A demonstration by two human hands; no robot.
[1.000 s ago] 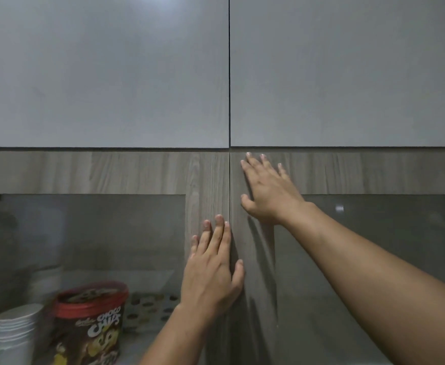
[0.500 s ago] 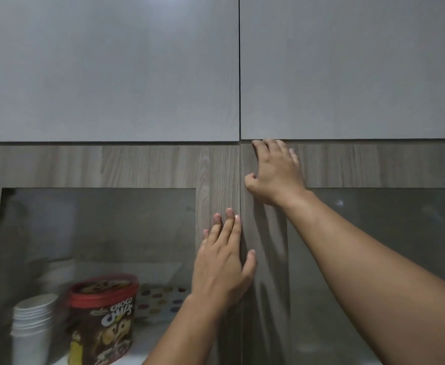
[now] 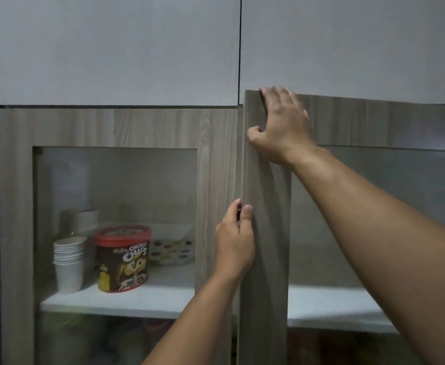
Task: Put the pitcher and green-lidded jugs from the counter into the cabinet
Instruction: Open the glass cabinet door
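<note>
Pitcher and jugs are nowhere in sight, so nothing is stored yet. Left hand (image 3: pixel 236 241) pinches the right cabinet door (image 3: pixel 266 233) by its edge; right hand (image 3: pixel 282 125) hooks curled fingers over its top corner. Door stands just ajar. Left, behind glass, sit paper cups (image 3: pixel 68 262) and a cereal tub (image 3: pixel 122 259).

Matt wood-grain cabinet door (image 3: pixel 266 233), seemingly glass-paned

Left shelf: paper cup stack (image 3: pixel 69 262) far left, red-lidded Choco Chips tub (image 3: pixel 122 258) beside it, dotted tray (image 3: pixel 170 250) behind right.
</note>
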